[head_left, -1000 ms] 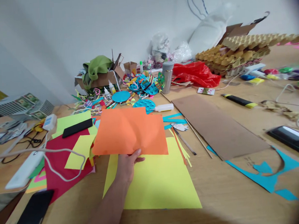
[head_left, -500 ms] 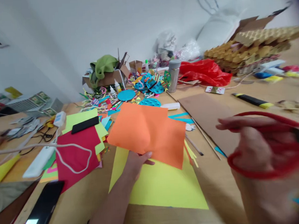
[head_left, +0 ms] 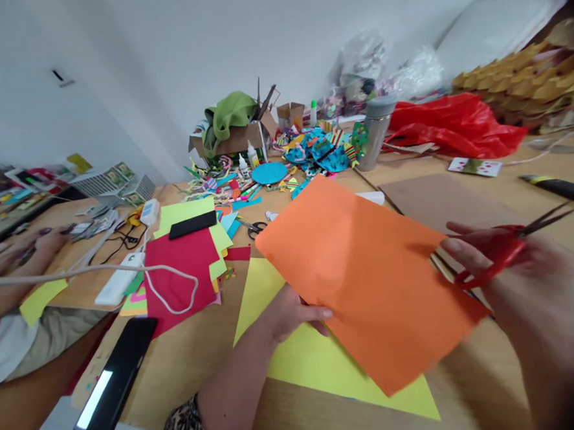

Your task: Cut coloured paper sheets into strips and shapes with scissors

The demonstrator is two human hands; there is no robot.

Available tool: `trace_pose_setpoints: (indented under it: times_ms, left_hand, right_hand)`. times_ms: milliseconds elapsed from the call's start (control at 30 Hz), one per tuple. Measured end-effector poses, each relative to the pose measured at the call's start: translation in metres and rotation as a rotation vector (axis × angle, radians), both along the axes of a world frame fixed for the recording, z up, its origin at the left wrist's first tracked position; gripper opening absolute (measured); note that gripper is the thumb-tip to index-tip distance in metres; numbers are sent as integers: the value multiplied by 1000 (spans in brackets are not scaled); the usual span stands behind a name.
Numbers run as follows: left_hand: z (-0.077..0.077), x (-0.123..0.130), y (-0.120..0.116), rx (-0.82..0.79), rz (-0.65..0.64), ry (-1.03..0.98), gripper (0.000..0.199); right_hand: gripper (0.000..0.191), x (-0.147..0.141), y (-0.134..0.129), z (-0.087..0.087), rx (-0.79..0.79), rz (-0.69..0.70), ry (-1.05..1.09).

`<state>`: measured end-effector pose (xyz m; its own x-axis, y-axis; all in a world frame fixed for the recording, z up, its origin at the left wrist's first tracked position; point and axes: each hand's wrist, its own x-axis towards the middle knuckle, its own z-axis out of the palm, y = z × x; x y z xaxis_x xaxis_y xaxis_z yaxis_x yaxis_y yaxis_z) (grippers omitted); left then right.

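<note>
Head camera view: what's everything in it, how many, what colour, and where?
Orange sheet: 1, orange, front centre
Yellow sheet: 1, yellow, beneath the orange one
Red-handled scissors: 1, red, right
Small scissors: 1, black, centre
Red sheet: 1, red, left
Phone: 1, black, front left
Power strip: 1, white, left
Blue disc: 1, blue, back centre
Craft clutter: too many to count, mixed, back
Green cloth: 1, green, atop the box
Flask: 1, grey, back
Red bag: 1, red, back right
Egg trays: stacked, tan, far right
Cardboard sheet: 1, brown, right
Co-worker: 1, partly seen, left edge
Left hand: 1, holding orange sheet
Right hand: 1, holding red-handled scissors
</note>
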<state>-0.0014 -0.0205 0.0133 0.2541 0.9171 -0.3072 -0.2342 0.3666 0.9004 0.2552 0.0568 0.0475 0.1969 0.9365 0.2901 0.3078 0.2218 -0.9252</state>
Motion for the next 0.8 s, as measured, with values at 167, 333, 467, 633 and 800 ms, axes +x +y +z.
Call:
trace_pose_setpoints:
  times_ms: [167, 333, 467, 633, 800]
  left_hand:
    - [2, -4, -3, -15, -149, -35, 56]
    - [2, 1, 0, -5, 171, -65, 50]
    - [3, 2, 7, -49, 448, -139, 45]
    - [8, -2, 9, -73, 538, -199, 34]
    - [17, -2, 6, -45, 610, -195, 37]
  right_hand:
    - [20, 8, 4, 6, -251, 2, 88]
    - [23, 4, 5, -3, -325, 147, 250]
    - [30, -2, 3, -6, -333, 171, 207]
    - [34, -9, -1, -2, -309, 256, 180]
    - [37, -13, -3, 1, -329, 335, 232]
